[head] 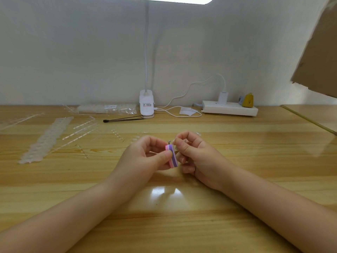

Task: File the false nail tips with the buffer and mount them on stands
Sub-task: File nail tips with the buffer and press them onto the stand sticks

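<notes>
Above the wooden counter (pixel 237 161) the 2 hands meet. The left hand (pixel 145 156) pinches the pink-and-purple buffer (pixel 172 156) upright between thumb and fingers. The right hand (pixel 195 154), just beside, pinches a clear nail tip (pixel 173 142) against the buffer's top.

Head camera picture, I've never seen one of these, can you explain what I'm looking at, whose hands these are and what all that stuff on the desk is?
No machine here: a person wears a camera on the head, looking down at their own two hands over a wooden desk. The left hand pinches a small pink and purple buffer block. The right hand pinches something tiny against it, likely a false nail tip, too small to tell for certain. At left lie a strip of clear nail tips and clear stands. At the back stand a white clip lamp, a white power strip and a bag of nail tips.
</notes>
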A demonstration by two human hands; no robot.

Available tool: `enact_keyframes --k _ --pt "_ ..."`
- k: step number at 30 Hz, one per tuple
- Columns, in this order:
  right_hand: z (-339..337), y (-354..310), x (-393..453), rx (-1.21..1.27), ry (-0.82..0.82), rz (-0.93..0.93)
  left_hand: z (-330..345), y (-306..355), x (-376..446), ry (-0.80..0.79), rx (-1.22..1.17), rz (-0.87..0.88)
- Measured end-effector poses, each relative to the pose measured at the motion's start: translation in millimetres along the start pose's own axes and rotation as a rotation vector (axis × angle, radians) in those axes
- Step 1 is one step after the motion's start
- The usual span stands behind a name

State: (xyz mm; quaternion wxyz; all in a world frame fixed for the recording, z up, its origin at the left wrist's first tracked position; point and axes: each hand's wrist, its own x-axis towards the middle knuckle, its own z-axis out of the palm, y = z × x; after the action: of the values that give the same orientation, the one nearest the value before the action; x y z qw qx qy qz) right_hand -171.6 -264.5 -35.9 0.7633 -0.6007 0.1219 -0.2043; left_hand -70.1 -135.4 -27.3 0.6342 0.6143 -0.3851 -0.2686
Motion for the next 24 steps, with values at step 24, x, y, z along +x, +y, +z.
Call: enact_keyframes --k 24 --pt "-1 1 2 0.029 0.043 0.020 -4 2 4 0.112 -0.062 -0.031"
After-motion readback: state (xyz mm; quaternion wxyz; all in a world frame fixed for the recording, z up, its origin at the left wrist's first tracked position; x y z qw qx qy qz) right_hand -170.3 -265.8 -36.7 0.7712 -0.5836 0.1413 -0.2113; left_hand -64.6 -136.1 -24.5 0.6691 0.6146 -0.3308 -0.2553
